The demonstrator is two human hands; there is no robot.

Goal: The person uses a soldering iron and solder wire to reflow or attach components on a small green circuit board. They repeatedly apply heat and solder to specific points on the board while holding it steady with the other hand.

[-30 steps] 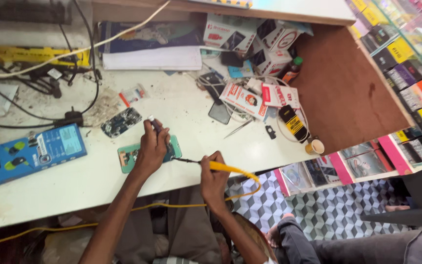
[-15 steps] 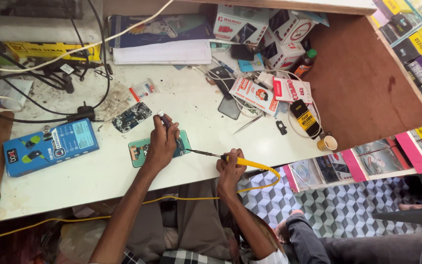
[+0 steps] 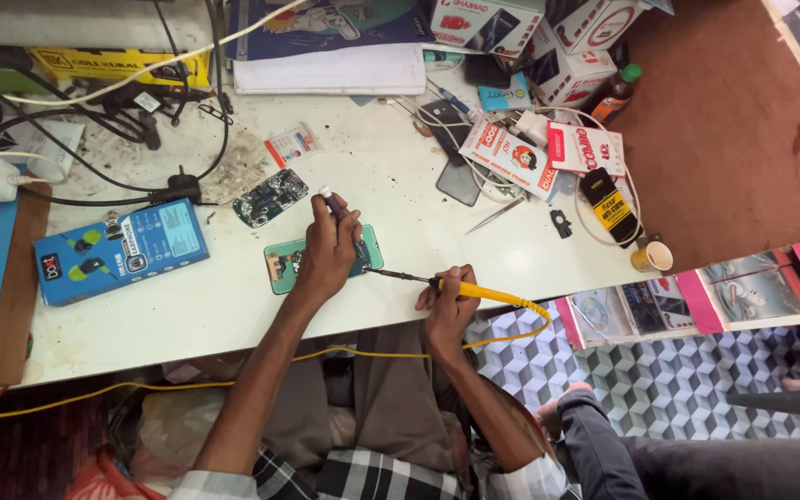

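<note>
Blue box: lies flat near the left edge of the white table, well apart from both hands.
Bare circuit board: dark, tilted, just up and left of the left hand, not touched by it.
Black cables: run across the table's far left part toward a black plug beside the board.
Green phone board: flat on the table near its front edge; only its left end and a sliver at the right show, the rest lies under the left hand.
Left hand: palm down on the green phone board, fingers curled and closed around a small tube with a white cap that sticks up toward the far edge; how each fingertip sits on it cannot be told.
Soldering iron: yellow handle, dark metal tip pointing left, the tip ending at the right end of the green phone board, just beside the left hand; whether tip and board touch cannot be told.
Right hand: at the front edge of the table, fingers clenched round the yellow handle, thumb on top.
Yellow cord: loops from the handle down past the front edge.
Tweezers: lie loose right of the hands, untouched.
Small boxes: heaped toward the far right corner.
Paper cup: at the right front corner.
</note>
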